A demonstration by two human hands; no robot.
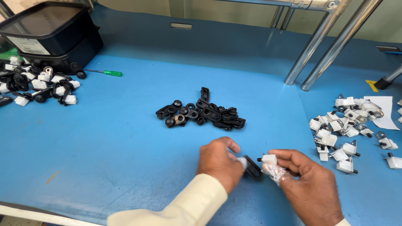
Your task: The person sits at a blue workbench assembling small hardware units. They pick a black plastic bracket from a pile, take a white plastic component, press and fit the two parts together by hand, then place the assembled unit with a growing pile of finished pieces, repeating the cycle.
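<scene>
My left hand (218, 161) holds a small black plastic bracket (252, 168) low over the blue table. My right hand (307, 182), with white tape on a fingertip, pinches a small white plastic block (269, 159) right next to the bracket. The two parts almost touch. Just beyond my hands lies a pile of black brackets (202, 113). To the right is a scatter of white blocks with metal tabs (345, 132).
A heap of assembled black-and-white parts (39, 86) sits at the far left beside a black plastic case (50, 33). A green-handled screwdriver (106, 73) lies by the case. Two slanted metal tubes (322, 46) rise at the back right. A white paper (383, 111) lies far right.
</scene>
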